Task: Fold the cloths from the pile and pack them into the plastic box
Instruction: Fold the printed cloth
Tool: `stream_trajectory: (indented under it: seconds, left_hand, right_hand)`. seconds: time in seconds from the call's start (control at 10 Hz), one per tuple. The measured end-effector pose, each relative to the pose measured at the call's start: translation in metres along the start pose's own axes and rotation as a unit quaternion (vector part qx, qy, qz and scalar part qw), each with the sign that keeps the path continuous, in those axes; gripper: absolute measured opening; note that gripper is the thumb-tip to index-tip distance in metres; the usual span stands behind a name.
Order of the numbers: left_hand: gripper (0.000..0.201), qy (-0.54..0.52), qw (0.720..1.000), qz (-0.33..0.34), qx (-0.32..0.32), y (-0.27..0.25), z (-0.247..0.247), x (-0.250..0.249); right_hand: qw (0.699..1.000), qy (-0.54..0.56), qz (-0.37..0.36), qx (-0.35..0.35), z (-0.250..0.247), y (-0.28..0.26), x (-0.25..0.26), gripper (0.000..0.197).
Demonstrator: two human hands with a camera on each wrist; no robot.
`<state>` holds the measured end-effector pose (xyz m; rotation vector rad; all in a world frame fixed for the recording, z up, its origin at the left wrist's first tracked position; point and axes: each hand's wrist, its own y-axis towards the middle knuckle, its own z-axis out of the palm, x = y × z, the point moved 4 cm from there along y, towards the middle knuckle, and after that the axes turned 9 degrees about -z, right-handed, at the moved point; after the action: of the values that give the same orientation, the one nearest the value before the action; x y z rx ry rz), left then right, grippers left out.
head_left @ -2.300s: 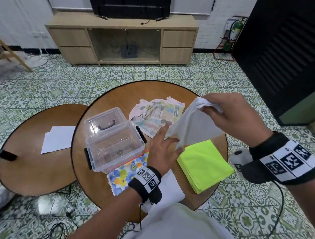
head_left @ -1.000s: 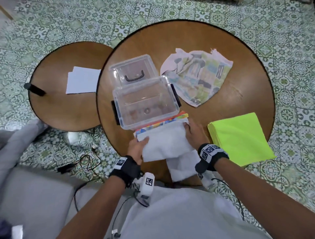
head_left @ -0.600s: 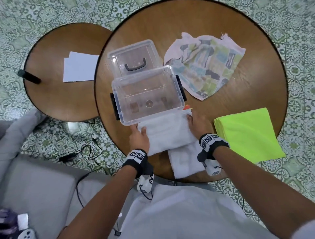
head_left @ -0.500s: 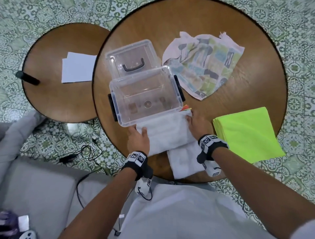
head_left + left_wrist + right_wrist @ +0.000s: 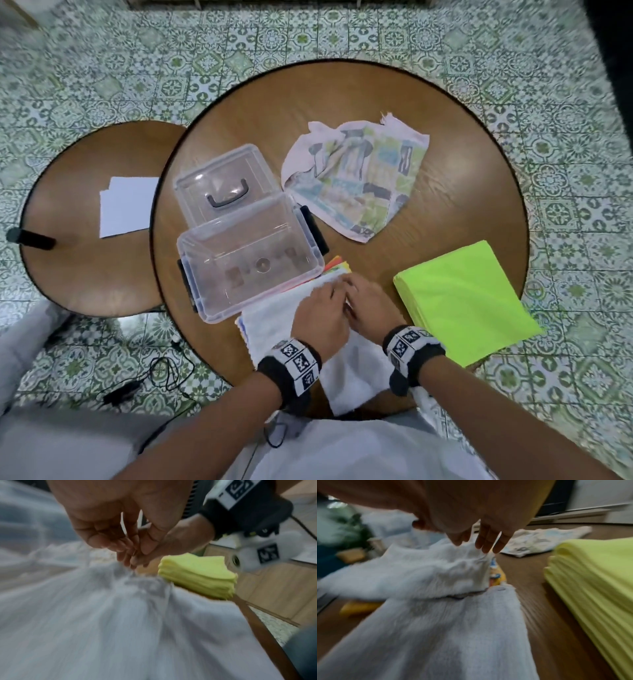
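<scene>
A white cloth (image 5: 270,322) lies partly folded at the near edge of the round table (image 5: 428,113), over a colourful cloth (image 5: 337,268). My left hand (image 5: 325,308) and right hand (image 5: 366,305) meet at its far right corner. In the left wrist view, the left hand (image 5: 123,553) bunches its fingertips on a raised peak of the white cloth (image 5: 120,608). The right hand (image 5: 479,543) pinches the lifted folded edge of the white cloth (image 5: 447,572). The clear plastic box (image 5: 250,263) stands open just beyond the cloth.
The box lid (image 5: 222,181) lies behind the box. A crumpled patterned cloth (image 5: 356,174) lies at the far middle, and a stack of yellow-green cloths (image 5: 462,298) at the right edge. A smaller table (image 5: 85,274) on the left holds white paper (image 5: 126,205). Cables (image 5: 154,373) run on the floor.
My left hand has moved from the cloth's left far corner across to the right, meeting the right hand. The right hand has stayed at the right corner.
</scene>
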<state>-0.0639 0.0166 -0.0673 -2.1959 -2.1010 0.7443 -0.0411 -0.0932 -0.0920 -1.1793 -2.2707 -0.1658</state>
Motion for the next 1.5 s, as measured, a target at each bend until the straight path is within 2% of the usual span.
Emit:
stream_trajectory:
  seconds: [0.1, 0.2, 0.3, 0.4, 0.5, 0.6, 0.7, 0.8, 0.9, 1.0, 1.1, 1.2, 1.3, 1.4, 1.5]
  left_hand:
    - [0.016, -0.046, 0.999, 0.019, -0.001, 0.041, -0.032, -0.049]
    - [0.014, -0.171, 0.978, -0.109, 0.051, 0.102, -0.029, -0.072]
    - [0.035, -0.280, 0.913, -0.270, 0.128, 0.139, -0.010, -0.070]
    - [0.042, -0.260, 0.885, -0.338, 0.190, 0.146, -0.010, -0.078]
    - [0.047, -0.336, 0.833, -0.424, 0.114, 0.171, 0.008, -0.066]
    - [0.046, -0.327, 0.847, -0.406, 0.104, 0.177, 0.004, -0.063]
    - [0.041, -0.381, 0.850, -0.362, 0.034, 0.182, -0.021, -0.078]
    - [0.023, -0.461, 0.848, -0.245, -0.093, 0.174, -0.053, -0.104]
    - [0.007, -0.444, 0.893, -0.053, -0.051, 0.156, -0.083, -0.137]
    - [0.007, -0.376, 0.921, 0.095, 0.043, 0.123, -0.119, -0.162]
    - [0.004, -0.273, 0.930, 0.217, 0.121, 0.076, -0.157, -0.181]
    - [0.002, -0.211, 0.930, 0.270, 0.132, 0.035, -0.196, -0.187]
    - [0.012, -0.175, 0.943, 0.261, 0.105, 0.007, -0.221, -0.173]
    - [0.020, -0.211, 0.949, 0.217, 0.093, -0.014, -0.236, -0.146]
    - [0.027, -0.201, 0.952, 0.186, 0.137, -0.029, -0.240, -0.119]
  right_hand:
    - [0.990, 0.031, 0.086, -0.110, -0.023, -0.024, -0.027, 0.033]
    - [0.950, 0.081, 0.199, -0.226, -0.047, -0.065, -0.051, 0.026]
    - [0.941, 0.087, 0.203, -0.257, -0.062, -0.109, -0.064, 0.024]
    - [0.937, 0.105, 0.198, -0.268, -0.075, -0.147, -0.069, 0.027]
    - [0.929, 0.118, 0.216, -0.277, -0.081, -0.185, -0.070, 0.033]
    - [0.925, 0.128, 0.219, -0.284, -0.083, -0.214, -0.077, 0.047]
    - [0.921, 0.143, 0.217, -0.289, -0.091, -0.225, -0.087, 0.054]
    - [0.914, 0.155, 0.197, -0.318, -0.122, -0.215, -0.089, 0.052]
    - [0.907, 0.157, 0.164, -0.356, -0.172, -0.185, -0.085, 0.045]
    - [0.914, 0.115, 0.063, -0.383, -0.230, -0.144, -0.064, 0.040]
    - [0.926, 0.179, -0.032, -0.332, -0.268, -0.106, -0.028, 0.043]
    - [0.928, 0.301, -0.091, -0.198, -0.277, -0.077, 0.004, 0.049]
    - [0.935, 0.327, -0.099, -0.090, -0.268, -0.071, 0.019, 0.039]
    - [0.943, 0.312, -0.101, -0.045, -0.255, -0.085, 0.023, 0.057]
    - [0.941, 0.306, -0.117, -0.084, -0.254, -0.101, 0.030, 0.036]
